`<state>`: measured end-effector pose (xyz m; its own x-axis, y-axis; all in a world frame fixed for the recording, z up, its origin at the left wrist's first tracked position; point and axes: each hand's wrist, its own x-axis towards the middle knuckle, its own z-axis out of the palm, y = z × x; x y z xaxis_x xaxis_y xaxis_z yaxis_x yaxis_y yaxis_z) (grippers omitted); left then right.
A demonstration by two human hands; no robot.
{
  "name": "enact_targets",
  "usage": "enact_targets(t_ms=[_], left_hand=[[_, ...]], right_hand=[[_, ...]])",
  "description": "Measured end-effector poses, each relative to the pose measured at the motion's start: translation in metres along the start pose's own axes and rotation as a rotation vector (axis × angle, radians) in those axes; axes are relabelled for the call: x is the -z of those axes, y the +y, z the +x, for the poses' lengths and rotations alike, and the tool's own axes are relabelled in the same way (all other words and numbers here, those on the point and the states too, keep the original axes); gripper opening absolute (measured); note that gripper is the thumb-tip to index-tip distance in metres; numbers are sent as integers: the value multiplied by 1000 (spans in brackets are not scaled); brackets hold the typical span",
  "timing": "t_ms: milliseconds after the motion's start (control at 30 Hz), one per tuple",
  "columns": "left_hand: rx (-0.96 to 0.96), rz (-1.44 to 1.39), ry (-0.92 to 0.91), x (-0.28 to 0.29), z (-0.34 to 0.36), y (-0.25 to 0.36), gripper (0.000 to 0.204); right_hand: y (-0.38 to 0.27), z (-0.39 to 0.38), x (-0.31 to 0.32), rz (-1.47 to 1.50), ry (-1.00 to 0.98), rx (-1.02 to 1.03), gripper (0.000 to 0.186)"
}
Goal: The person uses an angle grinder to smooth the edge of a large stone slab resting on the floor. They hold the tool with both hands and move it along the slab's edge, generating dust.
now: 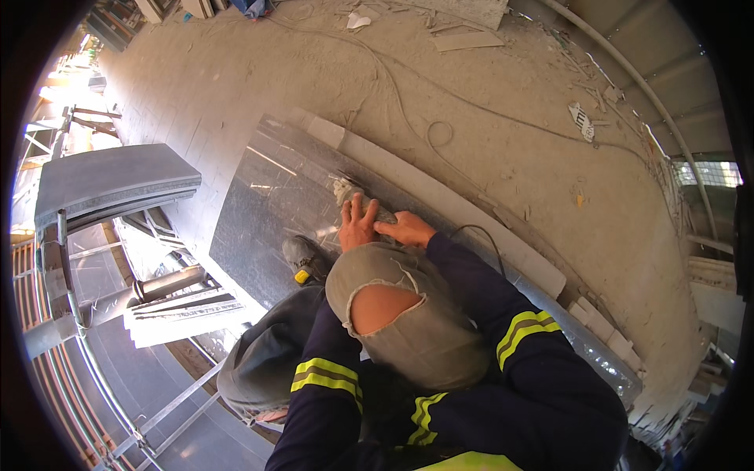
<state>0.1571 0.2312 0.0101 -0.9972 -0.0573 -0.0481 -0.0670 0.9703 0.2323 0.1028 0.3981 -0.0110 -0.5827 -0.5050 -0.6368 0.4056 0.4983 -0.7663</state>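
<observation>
Navy sleeves (475, 279) are angling inward over the grey slab (259, 212)! Right hand (408, 229), thumb pointing left, is gripping the dusty tool (382, 213), which is sitting near the slab's far long edge; left hand (359, 224) is laying its fingers across it, thumb hidden, so whether it's clenching, I cannot tell.

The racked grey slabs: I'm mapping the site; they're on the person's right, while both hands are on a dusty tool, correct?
No: the head view shows the racked grey slabs on the person's left. The left hand and right hand are on the dusty tool.
</observation>
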Motion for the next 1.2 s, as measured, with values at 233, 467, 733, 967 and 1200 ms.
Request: enact_targets(t_ms=[233, 467, 733, 967, 1200], left_hand=[[-15, -46, -25, 9, -4, 12, 66], [20, -58, -14, 3, -4, 13, 63], [31, -30, 12, -10, 8, -8, 68], [45, -7, -32, -3, 7, 4, 66], [-1, 18, -43, -8, -1, 6, 69]], right_hand=[[2, -13, 9, -45, -16, 10, 108], [-1, -13, 8, -53, -11, -11, 101], [-19, -1, 5, -90, -12, -8, 100], [0, 3, 3, -59, 34, 11, 104], [13, -4, 5, -34, 25, 11, 105]])
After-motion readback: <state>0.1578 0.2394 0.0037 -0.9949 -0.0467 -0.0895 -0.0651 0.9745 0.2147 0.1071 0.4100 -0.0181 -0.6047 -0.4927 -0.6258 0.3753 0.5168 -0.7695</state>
